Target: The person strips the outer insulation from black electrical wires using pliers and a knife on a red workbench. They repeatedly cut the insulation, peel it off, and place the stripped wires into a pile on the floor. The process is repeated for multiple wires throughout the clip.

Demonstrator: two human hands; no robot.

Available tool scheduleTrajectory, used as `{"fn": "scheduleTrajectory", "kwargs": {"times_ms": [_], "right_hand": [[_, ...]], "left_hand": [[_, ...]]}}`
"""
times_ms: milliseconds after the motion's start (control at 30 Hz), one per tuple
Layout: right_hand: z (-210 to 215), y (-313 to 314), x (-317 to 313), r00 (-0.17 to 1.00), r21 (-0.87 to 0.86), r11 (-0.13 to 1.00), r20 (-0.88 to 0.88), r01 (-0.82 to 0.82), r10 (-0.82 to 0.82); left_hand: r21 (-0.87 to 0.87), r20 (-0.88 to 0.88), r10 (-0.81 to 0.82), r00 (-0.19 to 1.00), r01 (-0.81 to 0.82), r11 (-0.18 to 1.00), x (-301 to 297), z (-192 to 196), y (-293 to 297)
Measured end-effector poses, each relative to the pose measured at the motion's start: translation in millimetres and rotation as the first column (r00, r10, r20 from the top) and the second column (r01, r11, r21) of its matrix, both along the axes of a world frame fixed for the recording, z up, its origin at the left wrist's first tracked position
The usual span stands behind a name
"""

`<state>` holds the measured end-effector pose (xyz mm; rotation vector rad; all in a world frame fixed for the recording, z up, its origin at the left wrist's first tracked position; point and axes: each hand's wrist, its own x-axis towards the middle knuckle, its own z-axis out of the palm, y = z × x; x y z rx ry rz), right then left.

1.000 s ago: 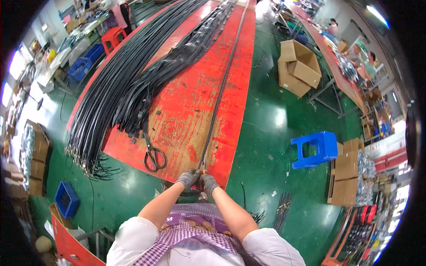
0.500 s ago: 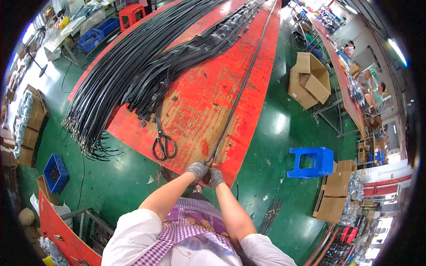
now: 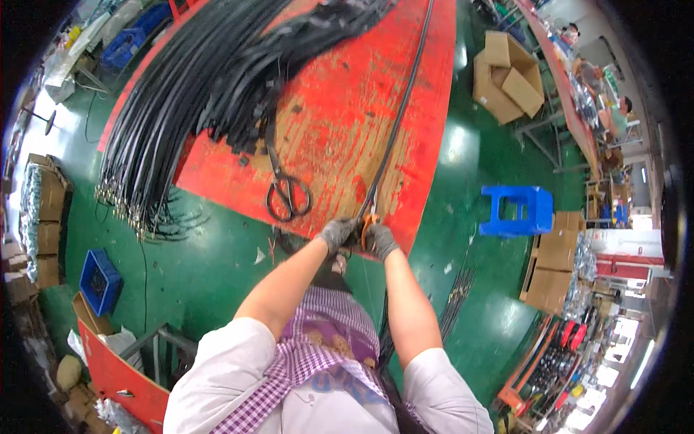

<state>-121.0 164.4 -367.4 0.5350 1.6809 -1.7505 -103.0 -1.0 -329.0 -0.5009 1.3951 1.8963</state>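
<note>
Gripping black cabling (image 3: pixel 396 130) with left fingers (image 3: pixel 343 231), orange-handled tool (image 3: pixel 370 219) with right fingers (image 3: pixel 377 236); likely working cabling's near end; calls for steady hold.

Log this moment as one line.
left hand: holding black cable | right hand: holding orange-handled tool | black scissors: lying on red table

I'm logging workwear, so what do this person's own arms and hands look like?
The left hand and right hand wear grey gloves reaching about the wrist. The forearms are bare, below loose, short white sleeves. Any glove markings are too small to tell.
</note>
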Motion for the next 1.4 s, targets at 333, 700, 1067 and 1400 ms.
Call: {"fn": "scheduleTrajectory", "kwargs": {"times_ms": [333, 700, 1067, 1400], "right_hand": [[16, -19, -3, 0.951, 0.101, 0.982, 0.252, 0.16, -0.181], [54, -38, 6, 0.97, 0.578, 0.788, 0.028, -0.213, 0.242], [70, -44, 25, 0.884, 0.454, 0.76, 0.192, -0.466, 0.427], [24, -11, 23, 0.958, -0.082, 0.994, 0.284, 0.075, -0.049]], "left_hand": [[-0.12, -0.014, -0.029, 0.999, 0.027, 0.992, -7, 35, -9], [-0.464, -0.137, -0.105, 0.985, 0.03, 0.885, -9, 39, 2], [-0.665, -0.27, -0.182, 0.946, -0.046, 0.745, -3, 48, -1], [-0.686, -0.267, -0.262, 0.927, 0.008, 0.728, 2, 40, -3]]}}
